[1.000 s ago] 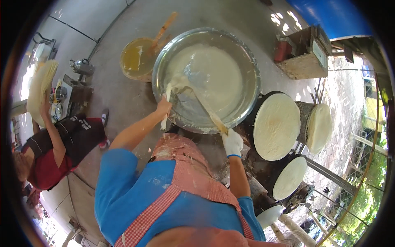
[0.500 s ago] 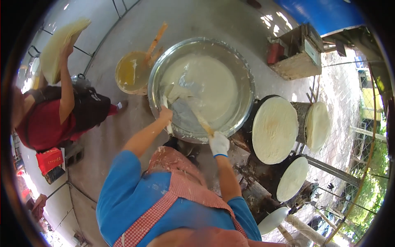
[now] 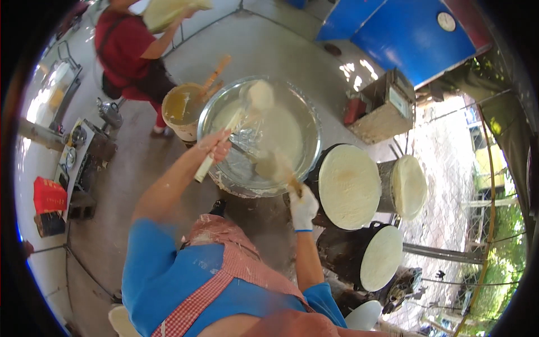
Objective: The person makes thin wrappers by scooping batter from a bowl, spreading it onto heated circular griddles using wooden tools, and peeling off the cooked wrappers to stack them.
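The concrete floor takes up most of what I see, with a big blue sheet at its far edge. Before me sits the wide metal basin, its bottom smeared with pale batter. To my right stand three round steamer drums with white cloth tops: the nearest to the basin, one beyond it, and one lower down. Just left of the basin is a yellow bucket with a wooden stick leaning in it. Behind it another person in a red top holds up a pale round sheet.

My left hand is bare, its fingers closed round the handle of a long ladle whose batter-coated bowl is raised over the basin's far side. My right hand, in a white glove, has its fingers wrapped tight about the short wooden handle of a flat spreader, whose blurred head hangs over the basin's near rim. Both tools are above the basin, apart from each other.
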{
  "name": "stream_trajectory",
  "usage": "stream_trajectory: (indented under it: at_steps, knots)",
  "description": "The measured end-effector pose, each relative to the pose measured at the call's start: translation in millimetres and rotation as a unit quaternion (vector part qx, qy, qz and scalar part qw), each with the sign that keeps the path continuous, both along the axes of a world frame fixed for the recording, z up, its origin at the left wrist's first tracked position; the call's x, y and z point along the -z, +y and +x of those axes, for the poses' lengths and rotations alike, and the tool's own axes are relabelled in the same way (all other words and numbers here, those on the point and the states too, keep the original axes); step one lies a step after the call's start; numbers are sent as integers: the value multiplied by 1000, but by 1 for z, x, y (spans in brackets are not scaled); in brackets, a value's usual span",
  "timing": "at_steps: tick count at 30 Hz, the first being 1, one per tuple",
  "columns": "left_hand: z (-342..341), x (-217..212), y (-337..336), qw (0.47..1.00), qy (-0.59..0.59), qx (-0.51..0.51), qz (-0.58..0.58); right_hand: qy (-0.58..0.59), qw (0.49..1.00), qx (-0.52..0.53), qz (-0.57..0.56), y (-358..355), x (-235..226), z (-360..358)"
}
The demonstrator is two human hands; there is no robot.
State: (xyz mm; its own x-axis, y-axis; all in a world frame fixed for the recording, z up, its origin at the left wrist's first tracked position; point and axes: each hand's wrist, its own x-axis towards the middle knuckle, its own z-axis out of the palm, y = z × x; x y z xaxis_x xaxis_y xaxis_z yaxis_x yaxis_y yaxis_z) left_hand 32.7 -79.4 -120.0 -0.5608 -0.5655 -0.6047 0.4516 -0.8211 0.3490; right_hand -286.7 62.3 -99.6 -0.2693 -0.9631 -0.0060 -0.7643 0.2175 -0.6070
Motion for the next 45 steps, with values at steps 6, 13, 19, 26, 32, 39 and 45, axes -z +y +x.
stream_trajectory:
  at_steps: [6,13,19,26,32,39,45]
  knots:
    - [-6,-184,43,939,-134,-52,-312,-83,975,17,-205,13,-108,-38]
    - [-20,-104,56,970,-100,-19,-219,-359,925,-8,-119,48,6,-42]
    - [-23,-6,80,960,171,-49,217,-129,983,16,128,110,51,-52]
    - [5,-139,59,976,189,101,33,-111,992,48,-17,96,-74,-78]
    - [-4,-249,60,899,-152,-10,-412,-273,943,65,-176,78,-158,-50]
    - [-17,-140,30,993,56,94,43,-314,943,104,40,84,-8,-22]
    - [-22,-126,38,982,66,168,46,-174,972,156,-10,168,-21,-24]
